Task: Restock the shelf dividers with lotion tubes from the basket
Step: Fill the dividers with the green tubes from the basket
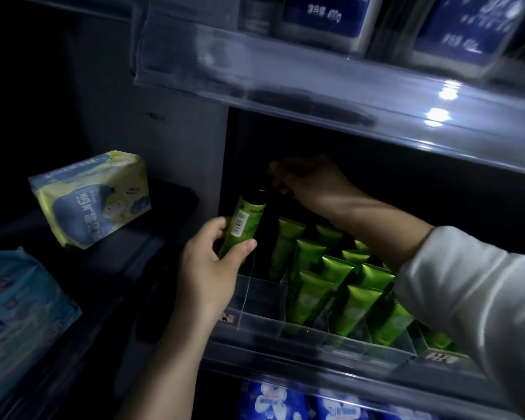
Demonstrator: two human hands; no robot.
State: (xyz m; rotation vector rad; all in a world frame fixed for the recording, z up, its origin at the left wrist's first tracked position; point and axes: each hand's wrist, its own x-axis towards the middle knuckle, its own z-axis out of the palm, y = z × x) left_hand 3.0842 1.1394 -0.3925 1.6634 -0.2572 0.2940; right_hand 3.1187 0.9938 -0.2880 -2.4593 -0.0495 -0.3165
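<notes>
**Tube position at the left end of the divider shelf**

Labelling: the blue label [325, 13] on the upper shelf reads "400g" after some characters too blurred to read. The lotion tube [245, 224] shows a white barcode panel and short dark print that is not legible. The price tag [440, 357] on the shelf edge carries unreadable characters.

Hands: the left hand [212, 263] grips the lotion tube around its lower body, black cap up, tilted slightly right, just in front of the shelf's left wall. The right hand [311, 183], in a white sleeve [467, 298], reaches into the dark rear of the shelf above the tubes. Its fingers are curled, but whether they hold anything cannot be told.

Clearance: the upper shelf's clear front lip [285, 86] overhangs the opening. The leftmost lane of the clear dividers [262, 298] shows open floor at its front.

Contents: green tubes [356, 304] stand crimp-up in rows in the lanes to the right. A yellow-and-blue pack [88, 198] lies on the neighbouring surface to the left.
</notes>
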